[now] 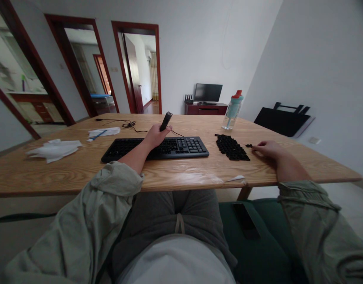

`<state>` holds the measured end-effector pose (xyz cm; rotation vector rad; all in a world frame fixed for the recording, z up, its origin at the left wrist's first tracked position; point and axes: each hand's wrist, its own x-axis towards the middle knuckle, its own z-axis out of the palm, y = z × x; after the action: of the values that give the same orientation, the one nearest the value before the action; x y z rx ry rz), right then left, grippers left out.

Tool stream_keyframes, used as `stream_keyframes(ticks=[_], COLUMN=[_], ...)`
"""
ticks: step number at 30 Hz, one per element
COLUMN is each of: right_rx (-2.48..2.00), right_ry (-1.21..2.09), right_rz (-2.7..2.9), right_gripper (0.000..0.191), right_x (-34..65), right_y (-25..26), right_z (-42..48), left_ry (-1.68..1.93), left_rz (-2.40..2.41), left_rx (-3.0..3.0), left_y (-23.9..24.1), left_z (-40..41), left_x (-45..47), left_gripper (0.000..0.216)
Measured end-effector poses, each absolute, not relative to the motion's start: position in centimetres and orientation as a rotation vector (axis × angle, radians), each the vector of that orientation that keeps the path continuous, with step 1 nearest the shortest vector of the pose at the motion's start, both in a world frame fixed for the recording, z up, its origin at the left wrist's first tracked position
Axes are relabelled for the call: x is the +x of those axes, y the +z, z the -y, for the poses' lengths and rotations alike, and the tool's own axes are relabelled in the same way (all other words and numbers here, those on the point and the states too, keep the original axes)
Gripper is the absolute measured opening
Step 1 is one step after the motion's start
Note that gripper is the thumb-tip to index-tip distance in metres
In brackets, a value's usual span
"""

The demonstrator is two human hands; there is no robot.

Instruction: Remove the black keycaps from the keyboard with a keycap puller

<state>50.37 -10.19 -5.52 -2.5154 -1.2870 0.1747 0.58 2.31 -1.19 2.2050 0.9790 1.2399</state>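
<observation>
The keyboard (193,146) is lying with its long axis running left to right across the person's front. Over its middle the left hand (156,136) is clasping a black tool (166,121), which is standing nearly upright, its top leaning toward the keyboard's right end; the hand is hiding its lower end. Well right of the keyboard, the right hand (270,149) is bringing its fingertips together at some loose pieces (249,146); whether they are gripping one or only touching, I cannot tell. The pieces are lying on the keyboard side of that hand, which is by far the nearer. Between them and the keyboard, a block of black keys (231,148) is lying flat. Beyond the keyboard's right end a bottle (231,112) is standing.
</observation>
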Motion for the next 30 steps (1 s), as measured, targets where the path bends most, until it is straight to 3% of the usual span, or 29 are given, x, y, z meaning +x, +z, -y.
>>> stream_keyframes(ticks=[10,30], right_rx=[-2.48,-2.489], right_ry=[0.316,0.308], right_rz=[1.341,1.355], right_gripper=[0.014,0.023], right_x=[50.9,50.0], right_y=[-5.8,-5.4], right_z=[10.0,10.4], left_ry=[1.229,1.22], left_rz=[-0.974,-0.944], left_rx=[2.206,2.249], left_y=[-1.1,-1.1], left_z=[-2.1,-2.3], left_x=[0.6,0.5], left_gripper=[0.039,0.04])
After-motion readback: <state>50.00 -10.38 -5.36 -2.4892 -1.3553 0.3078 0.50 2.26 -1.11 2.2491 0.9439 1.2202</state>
